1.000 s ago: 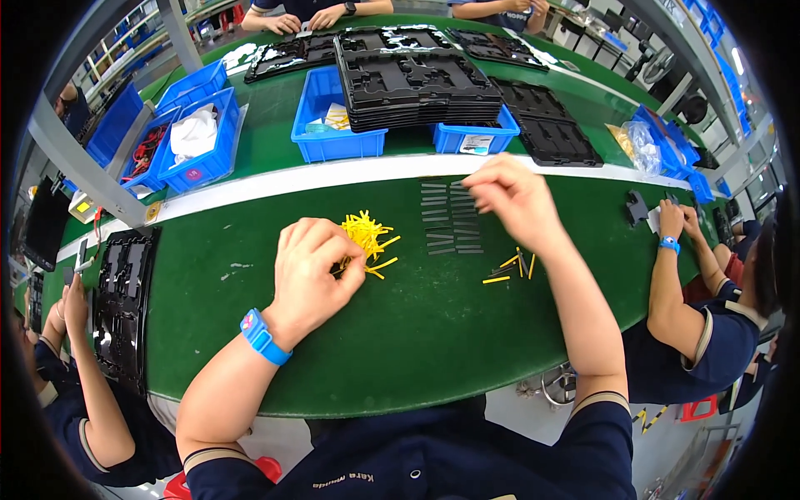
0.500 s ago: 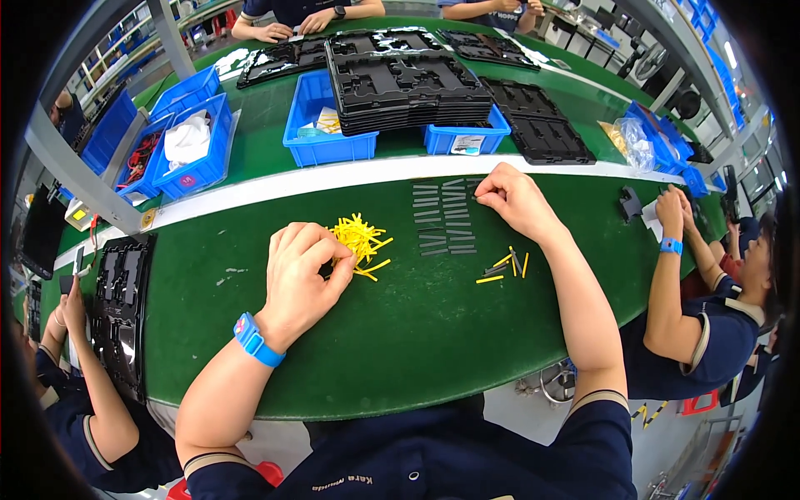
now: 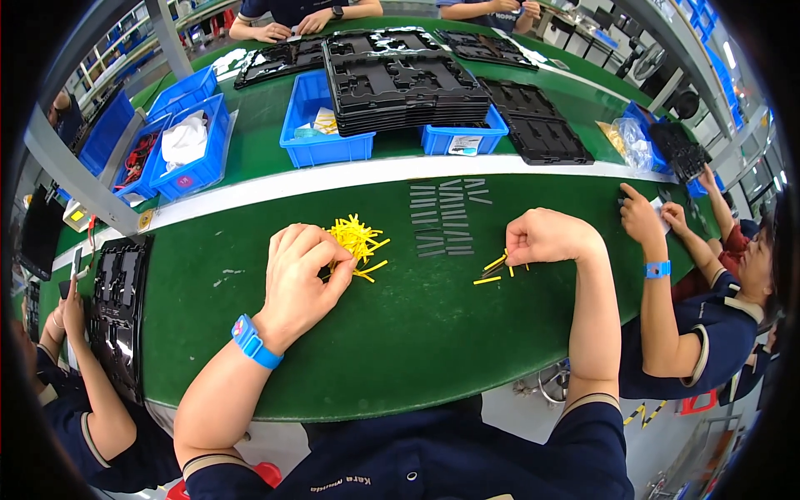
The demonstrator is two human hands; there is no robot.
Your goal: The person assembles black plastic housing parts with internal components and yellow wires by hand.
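Observation:
My left hand rests on the green table with thumb and fingertips pinched together, right against a loose heap of thin yellow strips. Whatever lies between those fingertips is hidden. To the right of the heap, short dark grey strips lie in several neat columns, some slanted. My right hand is closed in a pinch over a small scatter of yellow and dark strips, covering part of it. I cannot make out what its fingers grip.
Beyond a white band stand blue bins with a stack of black trays across two of them. Another black tray lies at the left edge. A co-worker's hand reaches over the table on the right; other people sit left and far.
My right hand has moved down and toward me, from the grid's upper right to the small scatter. More dark strips now show at the grid's top right. My left hand stays put.

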